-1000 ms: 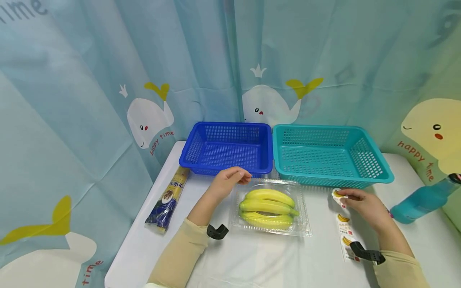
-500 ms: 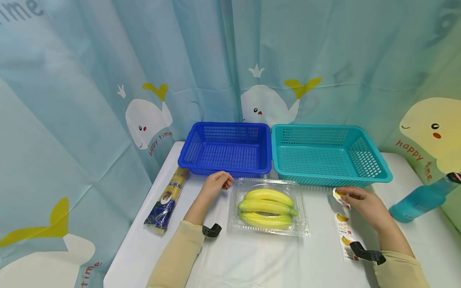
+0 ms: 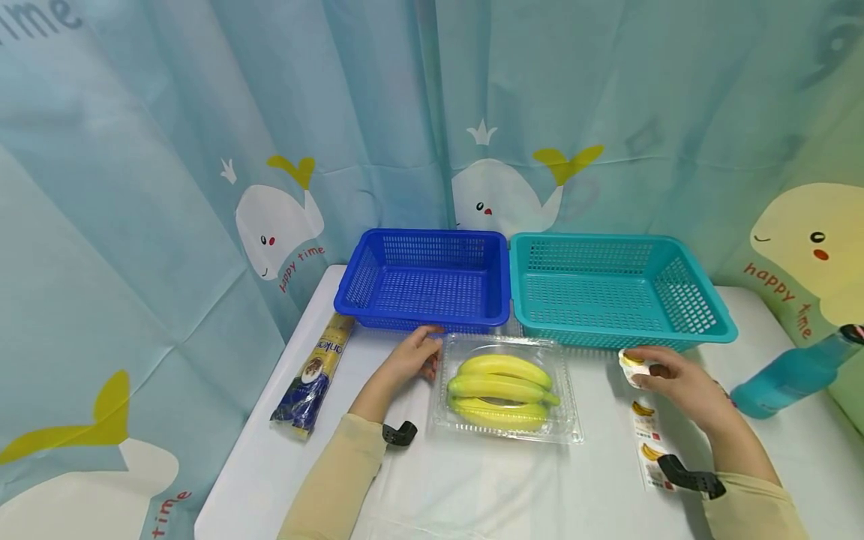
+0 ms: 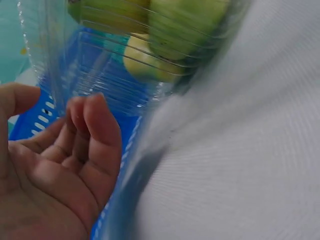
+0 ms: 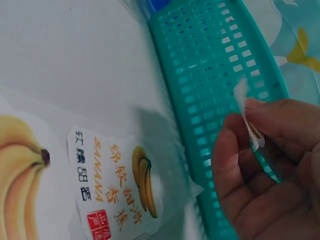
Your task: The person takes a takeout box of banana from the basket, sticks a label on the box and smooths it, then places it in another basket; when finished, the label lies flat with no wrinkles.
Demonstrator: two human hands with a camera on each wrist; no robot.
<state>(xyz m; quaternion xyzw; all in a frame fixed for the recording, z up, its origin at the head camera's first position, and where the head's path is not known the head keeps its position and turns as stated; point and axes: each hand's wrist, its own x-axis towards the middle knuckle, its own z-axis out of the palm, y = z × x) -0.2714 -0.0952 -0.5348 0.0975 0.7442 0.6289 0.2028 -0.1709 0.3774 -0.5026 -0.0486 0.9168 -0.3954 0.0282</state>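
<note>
A clear plastic clamshell box (image 3: 573,424) with several yellow-green bananas (image 3: 501,386) inside lies in the middle of the table. My left hand (image 3: 412,356) is at the box's far left corner. In the left wrist view its fingers (image 4: 102,125) are loosely bent near the clear rim, with the thumb apart from them. Between thumb and fingertips, my right hand (image 3: 695,394) pinches a small white banana sticker (image 3: 631,367), seen nearly edge-on in the right wrist view. Below that hand, more banana stickers (image 3: 646,421) lie on the table, showing printed bananas and lettering.
Behind the box stand a blue basket (image 3: 423,318) and a teal basket (image 3: 607,335), side by side. A blue and gold packet (image 3: 313,379) lies at left. At right is a turquoise bottle (image 3: 786,381). A whale-print curtain (image 3: 391,112) hangs behind.
My left hand has moved left from above the box, then slightly back right to its left corner. The right hand stays nearly in place, and the pinched sticker has turned slightly.
</note>
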